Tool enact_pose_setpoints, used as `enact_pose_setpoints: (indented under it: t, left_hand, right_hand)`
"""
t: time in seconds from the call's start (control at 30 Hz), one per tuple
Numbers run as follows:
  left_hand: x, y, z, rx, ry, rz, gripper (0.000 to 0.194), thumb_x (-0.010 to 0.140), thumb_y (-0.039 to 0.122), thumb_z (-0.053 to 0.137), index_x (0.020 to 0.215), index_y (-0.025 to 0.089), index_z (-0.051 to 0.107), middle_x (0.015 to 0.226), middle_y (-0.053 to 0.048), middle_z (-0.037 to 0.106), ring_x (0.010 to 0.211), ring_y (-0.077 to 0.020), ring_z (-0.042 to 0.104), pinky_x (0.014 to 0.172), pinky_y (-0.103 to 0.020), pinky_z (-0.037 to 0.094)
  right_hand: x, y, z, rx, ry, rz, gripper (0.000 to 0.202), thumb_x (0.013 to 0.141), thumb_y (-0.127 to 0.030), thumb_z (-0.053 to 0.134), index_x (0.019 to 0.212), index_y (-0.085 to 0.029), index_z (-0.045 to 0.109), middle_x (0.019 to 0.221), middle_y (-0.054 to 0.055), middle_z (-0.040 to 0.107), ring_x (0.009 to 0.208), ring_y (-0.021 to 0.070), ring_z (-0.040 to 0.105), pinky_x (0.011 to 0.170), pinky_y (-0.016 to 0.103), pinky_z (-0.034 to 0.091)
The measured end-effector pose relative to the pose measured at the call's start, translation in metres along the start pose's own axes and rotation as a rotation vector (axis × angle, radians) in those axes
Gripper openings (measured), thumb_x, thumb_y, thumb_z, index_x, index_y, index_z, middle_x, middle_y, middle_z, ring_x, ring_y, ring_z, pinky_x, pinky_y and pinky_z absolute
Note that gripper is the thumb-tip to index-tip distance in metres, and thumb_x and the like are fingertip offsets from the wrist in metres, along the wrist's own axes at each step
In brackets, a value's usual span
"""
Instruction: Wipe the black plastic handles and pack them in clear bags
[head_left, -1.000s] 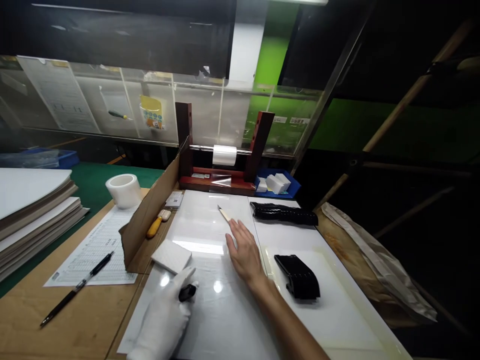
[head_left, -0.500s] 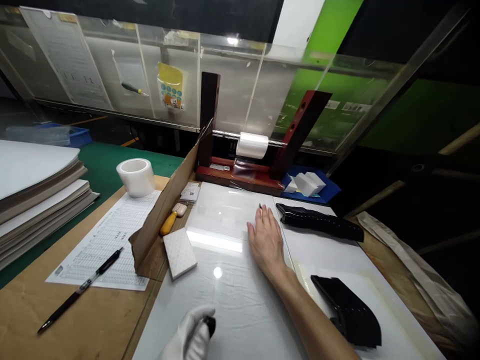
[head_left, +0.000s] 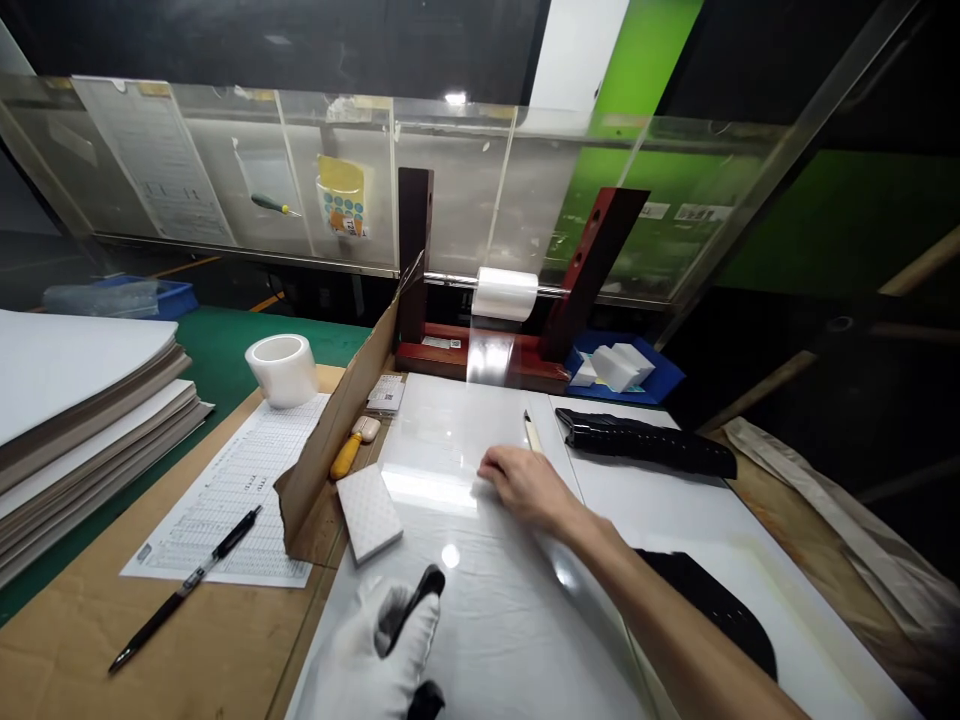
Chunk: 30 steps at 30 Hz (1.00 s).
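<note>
left hand [head_left: 390, 655] holds a round-ended black piece [head_left: 430, 583]; right hand [head_left: 529, 487] is narrowed, its hold unclear.

Tilted black piece [head_left: 427, 585] (half-hidden), shiny clear film [head_left: 491, 358]

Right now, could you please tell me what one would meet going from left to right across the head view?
Stack of pale sheets, standing white roll, gloved left hand holding a black object, bare right hand, farther black strip.
</note>
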<state>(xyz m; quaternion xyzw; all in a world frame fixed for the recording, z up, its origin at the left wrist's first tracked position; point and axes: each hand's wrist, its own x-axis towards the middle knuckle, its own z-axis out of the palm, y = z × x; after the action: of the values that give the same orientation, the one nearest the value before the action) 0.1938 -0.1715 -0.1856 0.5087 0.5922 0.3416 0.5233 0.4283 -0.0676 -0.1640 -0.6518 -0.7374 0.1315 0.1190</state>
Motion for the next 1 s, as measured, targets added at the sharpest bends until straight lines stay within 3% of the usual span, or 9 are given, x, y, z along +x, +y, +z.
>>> enact_pose_setpoints:
  t: [0.1, 0.23, 0.33, 0.43, 0.57, 0.73, 0.83, 0.9, 1.0]
  left_hand:
    - [0.000, 0.034, 0.005, 0.046, -0.058, 0.129, 0.038, 0.084, 0.058, 0.064, 0.078, 0.021, 0.059, 0.079, -0.001, 0.060, 0.078, -0.0186, 0.060, 0.069, -0.023, 0.048]
    - [0.011, 0.065, 0.030, 0.115, -0.201, 0.191, 0.047, 0.087, 0.061, 0.054, 0.064, 0.023, 0.041, 0.064, 0.005, 0.040, 0.063, -0.0140, 0.044, 0.058, -0.024, 0.036]
    - [0.029, 0.059, 0.054, 0.162, -0.224, 0.171, 0.047, 0.087, 0.060, 0.052, 0.061, 0.023, 0.036, 0.060, 0.006, 0.036, 0.059, -0.0140, 0.042, 0.058, -0.026, 0.034]
    - [0.036, 0.039, 0.059, 0.263, -0.205, 0.159, 0.033, 0.088, 0.050, 0.056, 0.080, 0.019, 0.062, 0.064, 0.002, 0.053, 0.066, -0.0197, 0.055, 0.066, -0.031, 0.041]
    - [0.015, 0.010, 0.034, 0.314, -0.309, 0.242, 0.045, 0.093, 0.030, 0.047, 0.136, 0.018, 0.057, 0.099, -0.007, 0.073, 0.095, -0.0247, 0.067, 0.091, -0.037, 0.048]
    - [-0.019, -0.004, 0.005, 0.355, -0.692, 0.564, 0.039, 0.092, 0.016, 0.054, 0.127, 0.029, 0.065, 0.137, -0.005, 0.062, 0.125, -0.0207, 0.056, 0.110, -0.031, 0.040]
    - [-0.019, -0.001, 0.009, 0.383, -0.568, 0.609, 0.020, 0.096, 0.021, 0.054, 0.102, 0.023, 0.073, 0.107, -0.005, 0.072, 0.101, -0.0194, 0.064, 0.094, -0.028, 0.049]
    - [-0.009, 0.003, 0.016, 0.413, -0.446, 0.566, 0.030, 0.101, 0.029, 0.048, 0.084, 0.019, 0.070, 0.082, -0.002, 0.069, 0.080, -0.0163, 0.064, 0.075, -0.023, 0.052]
    - [0.014, 0.009, 0.030, 0.516, -0.283, 0.508, 0.040, 0.104, 0.033, 0.040, 0.077, 0.017, 0.064, 0.072, 0.000, 0.063, 0.067, -0.0144, 0.060, 0.062, -0.022, 0.049]
  right_hand:
    - [-0.070, -0.030, 0.010, -0.009, -0.046, 0.052, 0.020, 0.100, -0.021, 0.053, 0.085, -0.018, 0.066, 0.081, 0.002, 0.070, 0.074, 0.0169, 0.066, 0.067, 0.028, 0.047]
    - [-0.149, -0.067, 0.034, -0.002, -0.098, 0.065, 0.019, 0.087, -0.005, 0.055, 0.083, -0.019, 0.066, 0.080, 0.003, 0.071, 0.070, 0.0175, 0.066, 0.060, 0.026, 0.039]
    - [-0.187, -0.081, 0.057, 0.009, -0.124, 0.046, 0.017, 0.082, -0.005, 0.060, 0.083, -0.020, 0.067, 0.079, 0.003, 0.071, 0.071, 0.0198, 0.068, 0.060, 0.028, 0.038]
    - [-0.209, -0.083, 0.076, 0.013, -0.065, 0.039, 0.017, 0.082, -0.005, 0.061, 0.085, -0.022, 0.065, 0.076, 0.000, 0.070, 0.069, 0.0196, 0.066, 0.059, 0.030, 0.038]
    - [-0.215, -0.082, 0.069, 0.129, 0.064, -0.024, 0.016, 0.086, -0.007, 0.059, 0.085, -0.022, 0.060, 0.080, 0.000, 0.066, 0.072, 0.0186, 0.061, 0.062, 0.030, 0.040]
    - [-0.200, -0.078, 0.016, 0.467, 0.053, -0.039, 0.012, 0.094, -0.013, 0.053, 0.089, -0.022, 0.060, 0.103, 0.003, 0.064, 0.099, 0.0212, 0.059, 0.084, 0.033, 0.046]
    - [-0.187, -0.063, -0.008, 0.696, -0.116, 0.126, 0.015, 0.099, -0.038, 0.057, 0.107, -0.028, 0.065, 0.113, 0.001, 0.066, 0.109, 0.0210, 0.060, 0.095, 0.035, 0.046]
    - [-0.177, -0.047, -0.012, 0.815, -0.166, 0.227, 0.034, 0.092, -0.053, 0.064, 0.119, -0.031, 0.064, 0.120, 0.001, 0.067, 0.114, 0.0223, 0.061, 0.097, 0.034, 0.048]
    - [-0.156, -0.024, -0.003, 0.806, -0.027, 0.271, 0.039, 0.090, -0.055, 0.065, 0.118, -0.029, 0.065, 0.115, 0.002, 0.070, 0.111, 0.0215, 0.064, 0.093, 0.031, 0.051]
